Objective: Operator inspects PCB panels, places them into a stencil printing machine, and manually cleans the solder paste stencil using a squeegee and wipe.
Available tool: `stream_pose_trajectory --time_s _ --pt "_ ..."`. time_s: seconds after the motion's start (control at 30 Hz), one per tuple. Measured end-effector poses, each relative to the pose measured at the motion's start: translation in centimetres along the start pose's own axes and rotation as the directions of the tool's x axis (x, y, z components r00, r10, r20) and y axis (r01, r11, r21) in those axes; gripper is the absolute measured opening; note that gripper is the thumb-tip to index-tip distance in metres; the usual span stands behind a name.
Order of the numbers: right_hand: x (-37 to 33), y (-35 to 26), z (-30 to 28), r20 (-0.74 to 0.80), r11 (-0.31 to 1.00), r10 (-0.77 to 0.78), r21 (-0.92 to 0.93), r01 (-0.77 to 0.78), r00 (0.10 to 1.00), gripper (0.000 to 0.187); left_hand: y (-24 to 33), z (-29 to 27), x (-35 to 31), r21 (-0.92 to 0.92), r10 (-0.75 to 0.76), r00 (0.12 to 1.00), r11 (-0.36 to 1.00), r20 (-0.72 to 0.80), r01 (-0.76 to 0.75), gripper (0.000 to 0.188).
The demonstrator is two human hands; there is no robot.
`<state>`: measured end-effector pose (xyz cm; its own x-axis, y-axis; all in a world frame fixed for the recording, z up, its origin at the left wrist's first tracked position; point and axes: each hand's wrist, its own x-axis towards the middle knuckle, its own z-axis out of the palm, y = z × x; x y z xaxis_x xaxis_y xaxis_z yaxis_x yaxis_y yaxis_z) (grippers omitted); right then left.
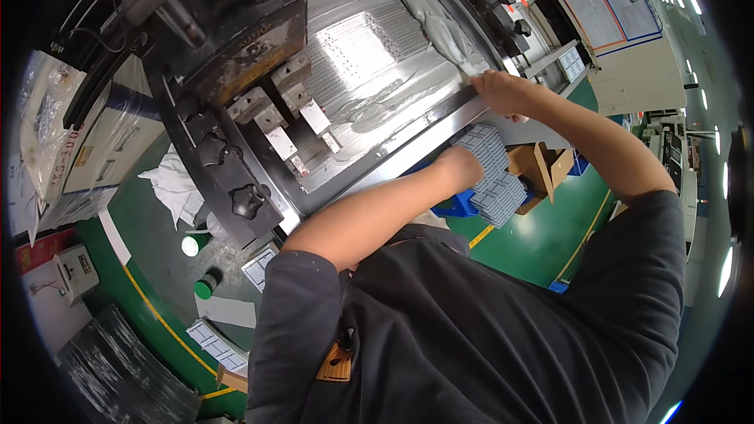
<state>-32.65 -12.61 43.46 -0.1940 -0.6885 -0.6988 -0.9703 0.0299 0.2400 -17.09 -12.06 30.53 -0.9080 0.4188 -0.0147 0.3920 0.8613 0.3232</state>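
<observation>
My right hand (509, 96) is closed at the right front edge of a metal mesh screen (353, 41). A pale sliver shows at its fingertips, but what it grips is mostly hidden. A thick streak of grey paste (440, 27) runs along the screen toward these fingers, and thinner smears lie along the near side. My left hand (460, 167) is lower, against a stack of grey slotted panels (501, 188). Its fingers are turned away and hidden, so I cannot see whether they grip a panel.
A dark machine head (243, 39) with metal blocks (294, 86) stands over the screen's left side. Black knobs (247, 200) line the frame. Beyond the panels are a cardboard box (542, 173) and a blue crate (458, 206). A green-lidded jar (206, 286) stands at lower left.
</observation>
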Motion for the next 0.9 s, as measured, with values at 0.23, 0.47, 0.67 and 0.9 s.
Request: stream_pose_trajectory --time_s 0.23,0.47,0.67,0.9 --pt "-3.3 0.6 -2.4 0.299 0.827 0.232 0.440 -0.349 0.926 0.052 -0.6 0.8 0.4 -0.001 -0.017 0.998 1.000 -0.056 0.017 0.013" --pt "-8.4 7.0 1.6 0.021 0.892 0.030 0.451 -0.037 0.999 0.050 -0.4 -2.6 -0.6 -0.169 -0.020 0.991 0.986 -0.129 -0.003 0.012" --pt "-12.4 8.0 -4.5 0.060 0.790 0.192 0.583 -0.191 0.980 0.045 0.3 -5.0 -0.9 -0.360 -0.088 0.979 0.933 -0.183 0.016 0.010" --pt "-8.0 8.4 -5.9 -0.037 0.763 -0.082 0.640 0.087 0.996 0.040 3.0 -11.3 -5.4 -0.523 -0.563 0.614 0.808 -0.553 0.270 0.011"
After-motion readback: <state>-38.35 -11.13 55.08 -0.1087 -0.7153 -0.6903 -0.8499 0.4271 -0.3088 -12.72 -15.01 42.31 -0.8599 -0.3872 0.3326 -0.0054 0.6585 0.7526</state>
